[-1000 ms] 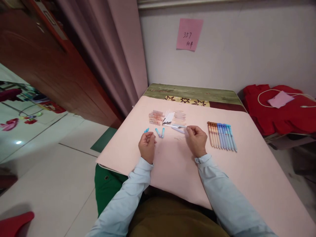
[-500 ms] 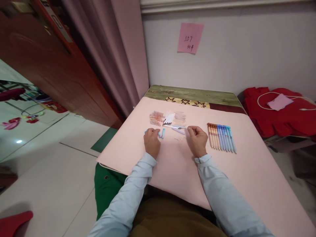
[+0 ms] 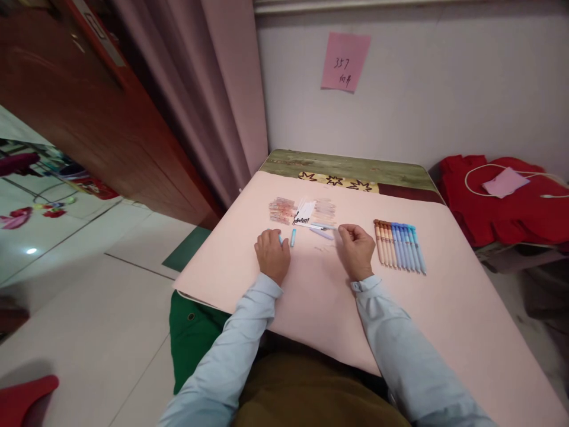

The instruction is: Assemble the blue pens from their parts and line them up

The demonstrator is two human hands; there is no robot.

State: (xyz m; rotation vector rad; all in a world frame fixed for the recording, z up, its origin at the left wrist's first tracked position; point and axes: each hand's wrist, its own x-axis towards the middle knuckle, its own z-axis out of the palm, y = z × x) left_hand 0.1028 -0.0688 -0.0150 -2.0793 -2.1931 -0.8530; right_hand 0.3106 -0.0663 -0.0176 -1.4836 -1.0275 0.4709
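My left hand (image 3: 272,254) rests knuckles-up on the pink table cover (image 3: 320,296), fingers curled over small light-blue pen parts (image 3: 280,239); another blue piece (image 3: 293,236) lies just right of it. My right hand (image 3: 357,248) is closed in a pinch; what it holds is too small to make out. A pale lilac pen barrel (image 3: 322,233) lies between the hands, near the right fingertips. Beyond them lie small piles of pen parts: orange pieces (image 3: 281,210), black-tipped refills (image 3: 304,213) and pale pieces (image 3: 325,212).
A row of several finished pens (image 3: 399,244), orange and blue, lies right of my right hand. A pink note (image 3: 345,61) hangs on the wall. Red cloth with a white cable (image 3: 502,198) sits at right; a curtain and wooden door stand at left.
My left hand moved right and forward onto the blue pen parts, covering the ones that lay loose before. My right hand stayed nearly still.
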